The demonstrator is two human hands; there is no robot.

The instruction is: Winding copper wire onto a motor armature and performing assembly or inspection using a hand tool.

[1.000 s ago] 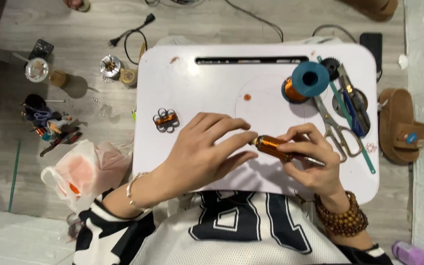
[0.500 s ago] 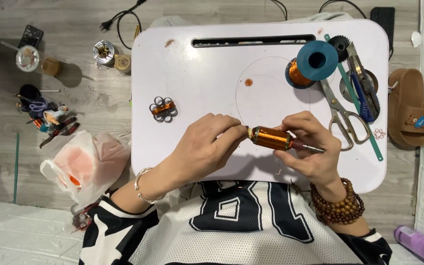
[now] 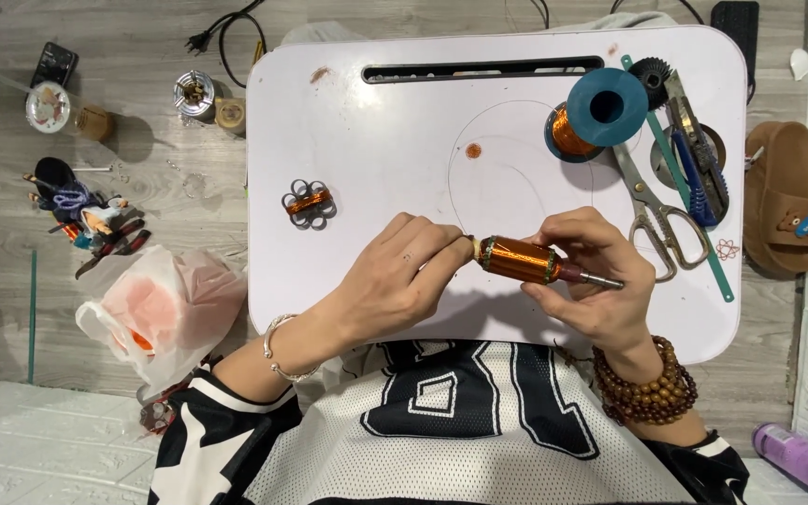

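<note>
So both hands are on one copper-wound motor armature (image 3: 519,259), held level just above the near edge of the white lap table (image 3: 367,140). Left hand (image 3: 395,281) has its fingertips pinched on the left end of it; right hand (image 3: 591,285) is curled around the right half, thumb and fingers closed on the winding, with the bare steel shaft (image 3: 600,278) poking out past the fingers.

What could go wrong, in my opinion: that enamelled wire looks thin, so a hard squeeze or a fingernail dragged across the coil could nick the coating or shove turns out of line. Only fingertips hold the left end, so a slip could let the piece roll off the table edge into the lap. The open scissors (image 3: 652,220) lie just beside the right hand, so a careless wrist could catch them.

Count as I see it:
- 1 armature in hand
- 1 small copper coil with wire loops (image 3: 310,202), left on the table, well apart from the hands
- 1 blue spool of copper wire (image 3: 600,117)
- 1 pair of scissors
- 1 utility knife (image 3: 699,159)
- 1 brown slipper (image 3: 787,210) on the floor
- 1 plastic bag (image 3: 156,313) on the floor
</note>
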